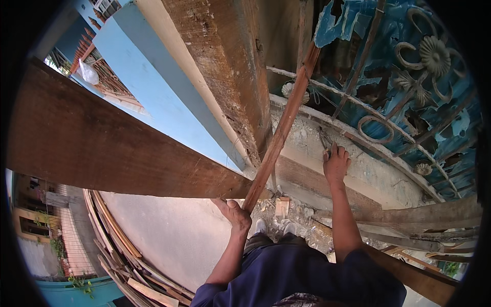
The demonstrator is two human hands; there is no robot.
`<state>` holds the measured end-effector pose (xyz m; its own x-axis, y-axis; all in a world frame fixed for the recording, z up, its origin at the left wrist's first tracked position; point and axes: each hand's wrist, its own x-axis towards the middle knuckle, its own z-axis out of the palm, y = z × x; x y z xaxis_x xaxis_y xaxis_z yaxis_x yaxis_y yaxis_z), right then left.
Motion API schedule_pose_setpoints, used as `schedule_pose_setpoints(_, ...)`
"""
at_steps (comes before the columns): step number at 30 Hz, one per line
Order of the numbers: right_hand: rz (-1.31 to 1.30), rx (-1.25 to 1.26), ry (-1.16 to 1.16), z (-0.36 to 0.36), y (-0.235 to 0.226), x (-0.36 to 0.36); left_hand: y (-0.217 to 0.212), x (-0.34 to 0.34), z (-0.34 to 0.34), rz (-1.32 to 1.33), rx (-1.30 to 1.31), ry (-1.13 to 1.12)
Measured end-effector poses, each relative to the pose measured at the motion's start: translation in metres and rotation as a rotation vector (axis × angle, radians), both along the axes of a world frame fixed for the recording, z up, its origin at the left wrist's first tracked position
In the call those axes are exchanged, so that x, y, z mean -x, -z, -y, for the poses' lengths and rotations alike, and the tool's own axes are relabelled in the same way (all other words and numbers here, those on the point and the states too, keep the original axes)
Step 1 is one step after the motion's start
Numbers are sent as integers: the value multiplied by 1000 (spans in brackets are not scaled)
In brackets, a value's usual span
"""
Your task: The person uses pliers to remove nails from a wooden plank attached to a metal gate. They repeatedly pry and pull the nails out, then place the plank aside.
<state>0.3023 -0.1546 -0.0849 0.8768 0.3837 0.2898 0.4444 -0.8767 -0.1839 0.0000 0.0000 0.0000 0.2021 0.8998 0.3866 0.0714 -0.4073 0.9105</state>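
My left hand (237,216) is closed at the lower end of a long reddish-brown wooden strip (279,140), its thumb up. That hand also lies against the bottom edge of a wide brown plank (128,148), and some of its fingers are hidden there. The strip slants up and right to the metal grille. Over a rough concrete ledge (302,135) reaches my right hand (336,162), fingers bent and apart. Just beyond its fingertips lies a small dark tool (325,138), pliers-like in shape; contact is hard to tell.
A thick timber post (225,66) rises ahead, beside a light-blue pillar (148,87). An ornamental metal grille (378,128) with torn blue sheeting (348,20) fills the right. Long boards (117,245) are stacked at lower left. Rubble (302,212) surrounds my shoes; timbers (419,220) stand at right.
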Motion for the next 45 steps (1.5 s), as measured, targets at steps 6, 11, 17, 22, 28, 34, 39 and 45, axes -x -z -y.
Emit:
schedule_pose_setpoints(6,-43,20,38,4,-1,14,4,8,3,-54,-7,-39)
schedule_pose_setpoints(11,114,-31,61,-8,-22,31,4,10,1,-39,4,-4)
schedule_pose_setpoints(17,-816,-1033,-307,-65,-78,86,0,5,1,-14,4,-11)
schedule_pose_setpoints(22,-1138,-1378,-380,-101,-122,104,3,7,0,-18,15,-8)
schedule_pose_setpoints(28,-1333,-1672,-483,-109,-120,107,-5,7,2,-65,-16,2)
schedule_pose_setpoints(34,-1483,-1682,-553,-111,-127,111,-4,7,0,-28,-10,14)
schedule_pose_setpoints(39,-1506,-1698,-505,-114,-131,111,-6,6,2,-17,6,0)
schedule_pose_setpoints(45,-1495,-1692,-479,-115,-133,110,1,9,-2,-61,-18,4)
